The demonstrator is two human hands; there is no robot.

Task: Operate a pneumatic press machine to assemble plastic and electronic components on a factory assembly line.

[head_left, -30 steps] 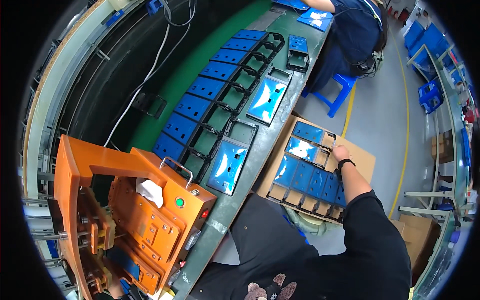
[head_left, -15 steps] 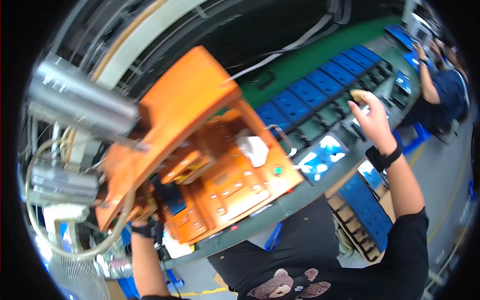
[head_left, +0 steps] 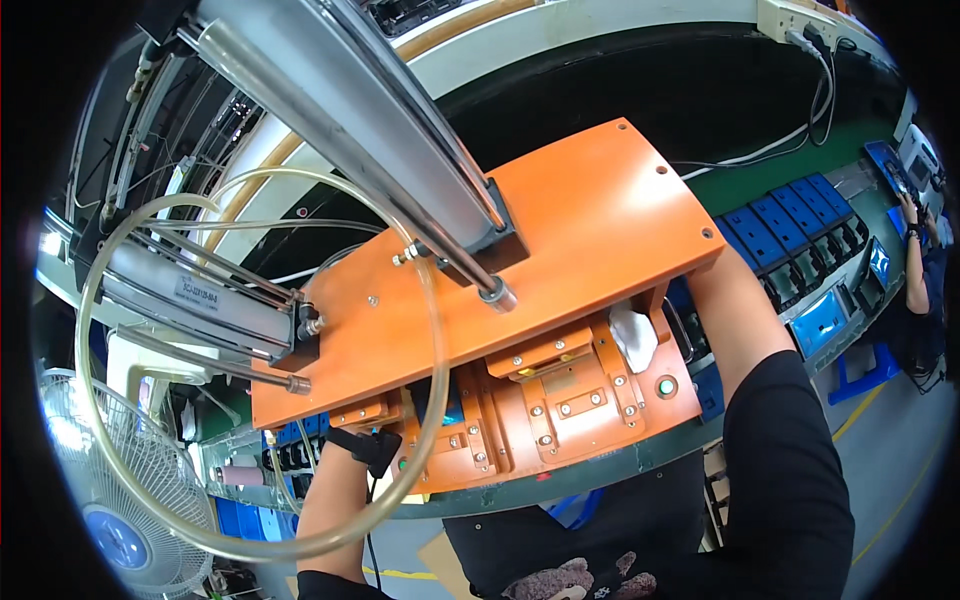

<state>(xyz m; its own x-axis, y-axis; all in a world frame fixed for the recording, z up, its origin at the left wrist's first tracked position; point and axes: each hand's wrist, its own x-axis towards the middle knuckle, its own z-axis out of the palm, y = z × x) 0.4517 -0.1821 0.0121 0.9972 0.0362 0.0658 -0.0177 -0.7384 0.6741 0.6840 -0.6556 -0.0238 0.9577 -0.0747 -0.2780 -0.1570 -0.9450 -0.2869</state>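
Note:
An orange press fixture (head_left: 540, 220) with two metal air cylinders on top fills the middle. Screwed-down blocks cover its lower orange plate (head_left: 560, 400). My left forearm (head_left: 335, 500), with a black band at the wrist, runs up to the fixture's left side; the left hand is hidden there. On the right, my right forearm (head_left: 740, 310) passes behind the top plate, which hides that hand. A small dark blue piece (head_left: 437, 405) shows inside, at the left of the lower plate. A white crumpled cloth (head_left: 632, 340) sits by the right post, above a green button (head_left: 667, 387).
Blue panels (head_left: 775, 225) stand in a row on the green bench at the right, near a shiny blue plate (head_left: 820, 318). A clear hose (head_left: 437, 360) loops in front of the fixture. A fan (head_left: 140, 490) stands at lower left; a co-worker (head_left: 925, 290) sits far right.
My right hand, held up open over the bench before, has gone behind the fixture's right side. The view has turned and shifted, so the press looks more level. My left hand stays at its left side.

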